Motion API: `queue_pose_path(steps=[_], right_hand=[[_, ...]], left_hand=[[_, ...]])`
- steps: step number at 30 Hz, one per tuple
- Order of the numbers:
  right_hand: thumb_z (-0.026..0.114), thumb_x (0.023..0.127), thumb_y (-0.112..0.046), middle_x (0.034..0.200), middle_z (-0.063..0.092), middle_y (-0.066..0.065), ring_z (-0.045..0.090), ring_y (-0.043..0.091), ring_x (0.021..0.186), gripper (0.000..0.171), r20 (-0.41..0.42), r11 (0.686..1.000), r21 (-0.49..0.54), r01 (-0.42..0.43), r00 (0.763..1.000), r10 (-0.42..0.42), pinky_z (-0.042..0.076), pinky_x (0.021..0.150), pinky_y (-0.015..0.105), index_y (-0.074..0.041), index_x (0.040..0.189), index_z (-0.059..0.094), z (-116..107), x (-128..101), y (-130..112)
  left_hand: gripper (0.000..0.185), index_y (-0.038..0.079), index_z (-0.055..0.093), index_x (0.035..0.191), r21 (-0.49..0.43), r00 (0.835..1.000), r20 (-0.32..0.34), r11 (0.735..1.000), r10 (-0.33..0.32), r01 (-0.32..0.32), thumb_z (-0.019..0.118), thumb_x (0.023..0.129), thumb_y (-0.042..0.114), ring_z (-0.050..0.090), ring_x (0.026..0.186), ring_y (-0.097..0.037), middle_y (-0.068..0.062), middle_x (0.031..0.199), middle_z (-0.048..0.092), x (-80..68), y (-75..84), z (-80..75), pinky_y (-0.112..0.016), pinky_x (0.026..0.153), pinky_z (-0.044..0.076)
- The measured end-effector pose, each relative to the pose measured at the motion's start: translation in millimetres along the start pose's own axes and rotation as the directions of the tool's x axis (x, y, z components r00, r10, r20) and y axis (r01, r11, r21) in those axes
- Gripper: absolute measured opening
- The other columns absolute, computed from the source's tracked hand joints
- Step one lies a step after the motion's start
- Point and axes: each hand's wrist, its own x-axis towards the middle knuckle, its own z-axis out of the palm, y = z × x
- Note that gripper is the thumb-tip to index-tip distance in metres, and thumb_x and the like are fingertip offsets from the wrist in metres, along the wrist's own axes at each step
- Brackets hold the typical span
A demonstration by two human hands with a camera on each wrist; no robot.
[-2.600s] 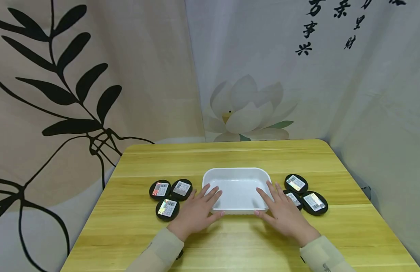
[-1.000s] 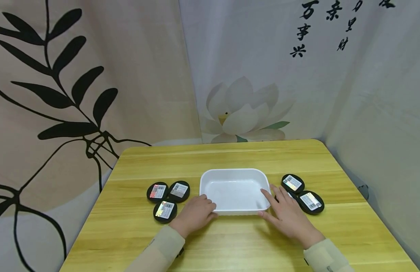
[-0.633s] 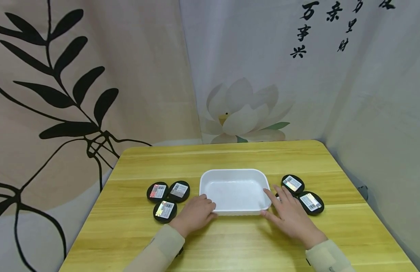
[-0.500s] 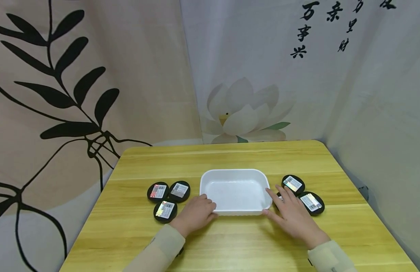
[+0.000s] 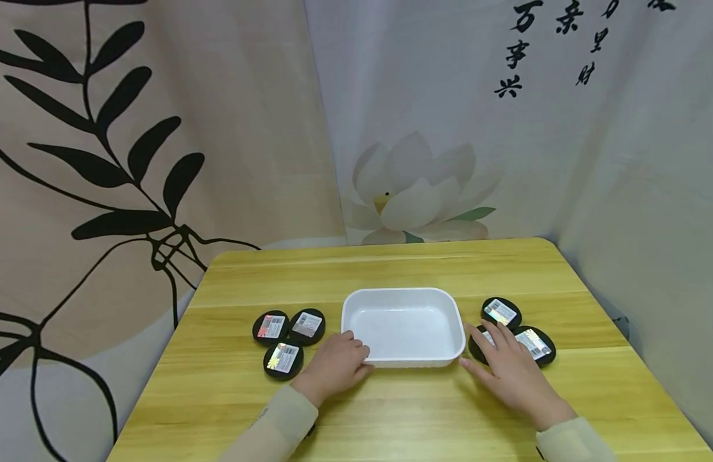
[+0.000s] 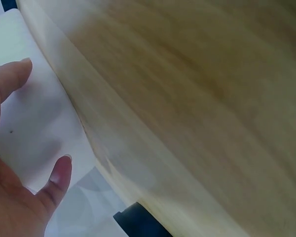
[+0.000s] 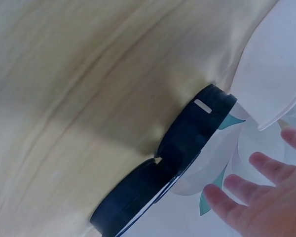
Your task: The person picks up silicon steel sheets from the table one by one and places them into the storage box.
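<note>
The left hand (image 5: 335, 362) is resting with its fingers loosely curled against the near-left corner of the white rectangular plastic tray (image 5: 403, 295), at about 7 o'clock of it, holding nothing. The right hand (image 5: 509, 372) is lying with fingers spread and straight, its fingertips touching the nearest of three black oval tins with silver labels (image 5: 534, 343) at 3 o'clock of the tray; the thumb is pointing toward the tray's near-right corner. The tray is sitting empty at the middle of the yellow wooden surface (image 5: 391, 263). Three more black oval labelled tins (image 5: 283, 357) are lying at 9 o'clock of the tray. Both forearms, in pale beige sleeves (image 5: 272, 427), are reaching in from 6 o'clock.
</note>
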Motion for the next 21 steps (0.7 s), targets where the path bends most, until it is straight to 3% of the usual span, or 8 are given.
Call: queue_pose_path(steps=[10, 21], right_hand=[[0.051, 0.099, -0.06, 0.152, 0.044, 0.021, 0.034, 0.053, 0.141, 0.065, -0.013, 1.0, -0.019, 0.003, 1.0, -0.003, 0.034, 0.104, 0.074, -0.018, 0.15, 0.047, 5, -1, 6], [0.061, 0.097, -0.05, 0.148, 0.046, 0.022, 0.041, 0.047, 0.137, 0.063, -0.038, 1.0, -0.021, 0.01, 0.999, -0.01, 0.038, 0.103, 0.071, -0.013, 0.147, 0.05, 8, -3, 13]], left_hand=[[0.038, 0.023, 0.063, 0.076, 0.022, 1.0, -0.014, 1.0, 0.006, -0.006, 0.06, 0.096, 0.055, 0.05, 0.076, -0.011, 0.011, 0.08, 0.067, 1.6, -2.7, 5.5, -0.028, 0.071, 0.045], [0.038, 0.023, 0.063, 0.076, 0.025, 1.0, -0.021, 1.0, 0.002, -0.001, 0.06, 0.096, 0.056, 0.051, 0.077, -0.012, 0.011, 0.079, 0.067, 1.1, -1.0, 6.8, -0.029, 0.071, 0.046]])
